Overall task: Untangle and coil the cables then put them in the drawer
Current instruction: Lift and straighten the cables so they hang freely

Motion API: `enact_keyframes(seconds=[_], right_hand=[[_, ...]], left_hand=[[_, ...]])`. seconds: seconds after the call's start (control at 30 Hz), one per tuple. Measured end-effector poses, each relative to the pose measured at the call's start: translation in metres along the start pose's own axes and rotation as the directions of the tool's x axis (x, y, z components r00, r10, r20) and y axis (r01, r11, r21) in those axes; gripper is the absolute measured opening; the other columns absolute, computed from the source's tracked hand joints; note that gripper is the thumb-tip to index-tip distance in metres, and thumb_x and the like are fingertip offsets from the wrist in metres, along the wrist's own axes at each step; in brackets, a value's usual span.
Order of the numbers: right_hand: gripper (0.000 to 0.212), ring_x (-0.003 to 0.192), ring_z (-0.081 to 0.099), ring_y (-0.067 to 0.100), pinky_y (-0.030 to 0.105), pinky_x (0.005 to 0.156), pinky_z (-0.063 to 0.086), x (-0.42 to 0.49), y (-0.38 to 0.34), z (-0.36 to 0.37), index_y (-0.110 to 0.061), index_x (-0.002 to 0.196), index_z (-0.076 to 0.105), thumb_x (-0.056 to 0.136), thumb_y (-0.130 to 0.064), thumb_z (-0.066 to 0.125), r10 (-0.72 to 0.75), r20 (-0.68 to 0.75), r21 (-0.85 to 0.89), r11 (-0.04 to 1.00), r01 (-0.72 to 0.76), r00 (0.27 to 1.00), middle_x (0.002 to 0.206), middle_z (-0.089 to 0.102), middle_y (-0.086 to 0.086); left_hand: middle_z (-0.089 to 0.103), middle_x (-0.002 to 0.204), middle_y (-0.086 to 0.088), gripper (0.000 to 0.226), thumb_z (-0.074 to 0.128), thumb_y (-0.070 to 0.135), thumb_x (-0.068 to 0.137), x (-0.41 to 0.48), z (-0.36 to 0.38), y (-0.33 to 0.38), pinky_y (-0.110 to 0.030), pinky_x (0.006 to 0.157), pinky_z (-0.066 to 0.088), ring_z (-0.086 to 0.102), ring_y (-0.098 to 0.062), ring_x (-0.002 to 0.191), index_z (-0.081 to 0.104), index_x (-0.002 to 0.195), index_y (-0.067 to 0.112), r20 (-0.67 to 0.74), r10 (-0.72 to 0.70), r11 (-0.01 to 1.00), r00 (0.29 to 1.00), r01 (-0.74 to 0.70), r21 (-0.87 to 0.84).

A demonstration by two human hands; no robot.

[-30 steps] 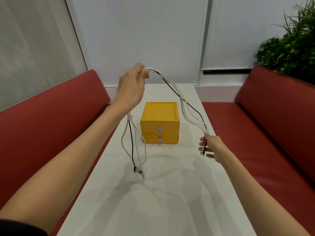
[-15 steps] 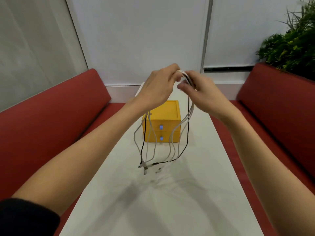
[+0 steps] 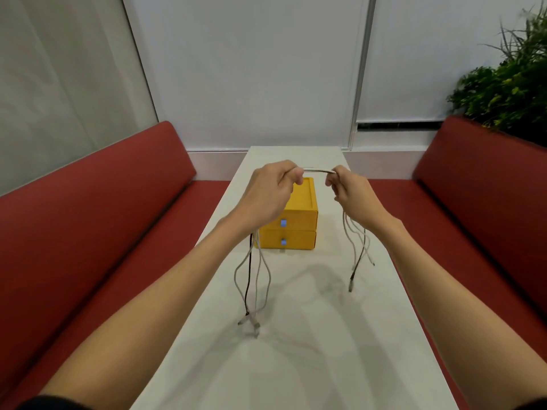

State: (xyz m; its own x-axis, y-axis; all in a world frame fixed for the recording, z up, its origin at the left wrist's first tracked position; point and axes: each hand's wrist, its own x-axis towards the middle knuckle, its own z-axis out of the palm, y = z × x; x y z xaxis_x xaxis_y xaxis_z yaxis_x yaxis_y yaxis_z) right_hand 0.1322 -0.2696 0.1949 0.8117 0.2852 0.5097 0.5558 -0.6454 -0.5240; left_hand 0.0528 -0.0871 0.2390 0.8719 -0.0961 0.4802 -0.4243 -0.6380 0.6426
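Both hands, left (image 3: 270, 192) and right (image 3: 350, 192), pinch the cables (image 3: 318, 170) taut; ends dangle.

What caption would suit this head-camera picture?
Left hand and right hand grip a cable bundle between them, ends dangling over a table near a yellow drawer box.

cables (image 3: 318, 170): white (one black); drawer box (image 3: 299, 216): yellow; benches (image 3: 103, 220): red

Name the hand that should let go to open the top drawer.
Left, probably. The left hand grips the cables and overlaps the yellow drawer unit in this view, close to the top drawer's blue handle; the right hand holds them off to the unit's side, farther away.
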Motion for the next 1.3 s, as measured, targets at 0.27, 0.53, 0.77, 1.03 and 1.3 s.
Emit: enact_keyframes(seconds=[0.27,0.53,0.77,1.03,1.3], right_hand=[[0.024,0.063,0.047,0.018,0.026,0.057,0.037,-0.020,0.042,0.003,-0.009,0.086,0.053,0.098,-0.003,0.033,0.224,-0.062,0.059,0.974,-0.220,0.973,0.068,0.049,-0.009],[0.026,0.059,0.046,0.022,0.025,0.056,0.041,-0.031,0.050,0.014,-0.010,0.085,0.052,0.099,-0.006,0.030,0.327,-0.061,0.223,0.925,-0.307,0.943,0.064,0.044,-0.002],[0.027,0.050,0.049,0.023,0.040,0.059,0.057,-0.046,0.059,0.022,-0.011,0.084,0.050,0.101,-0.011,0.029,0.396,0.005,0.282,0.880,-0.381,0.918,0.067,0.039,0.001],[0.029,0.043,0.042,0.023,0.030,0.040,0.046,-0.075,0.086,0.030,-0.010,0.077,0.049,0.101,-0.019,0.036,0.582,0.013,0.407,0.740,-0.536,0.813,0.060,0.037,0.007],[0.037,0.027,0.027,0.008,0.014,0.032,0.019,-0.073,0.073,0.042,-0.013,0.071,0.042,0.100,-0.036,0.041,0.827,0.109,0.785,0.268,-0.558,0.552,0.052,0.034,0.002]], left_hand=[[0.041,0.055,0.009,0.032,0.045,0.028,0.101,-0.006,-0.028,0.019,-0.009,0.044,0.029,0.039,0.002,0.041,0.062,0.081,0.011,-0.106,-0.082,0.973,0.991,0.056,-0.224],[0.036,0.047,0.013,0.031,0.045,0.027,0.101,-0.002,-0.033,0.034,-0.014,0.038,0.020,0.024,-0.002,0.041,0.058,0.077,0.012,-0.076,-0.267,0.731,0.961,0.151,-0.666],[0.035,0.044,0.013,0.030,0.046,0.026,0.101,0.004,-0.045,0.027,-0.014,0.036,0.020,0.023,-0.001,0.039,0.056,0.077,0.011,-0.137,-0.326,0.644,0.935,0.113,-0.757],[0.033,0.043,0.014,0.031,0.045,0.026,0.101,0.002,-0.061,0.024,-0.013,0.034,0.018,0.022,0.000,0.037,0.055,0.076,0.011,-0.143,-0.349,0.587,0.926,0.097,-0.803],[0.034,0.044,0.013,0.030,0.047,0.025,0.101,0.000,-0.045,0.023,-0.014,0.035,0.019,0.022,-0.001,0.038,0.057,0.076,0.010,-0.114,-0.373,0.586,0.921,0.139,-0.798]])
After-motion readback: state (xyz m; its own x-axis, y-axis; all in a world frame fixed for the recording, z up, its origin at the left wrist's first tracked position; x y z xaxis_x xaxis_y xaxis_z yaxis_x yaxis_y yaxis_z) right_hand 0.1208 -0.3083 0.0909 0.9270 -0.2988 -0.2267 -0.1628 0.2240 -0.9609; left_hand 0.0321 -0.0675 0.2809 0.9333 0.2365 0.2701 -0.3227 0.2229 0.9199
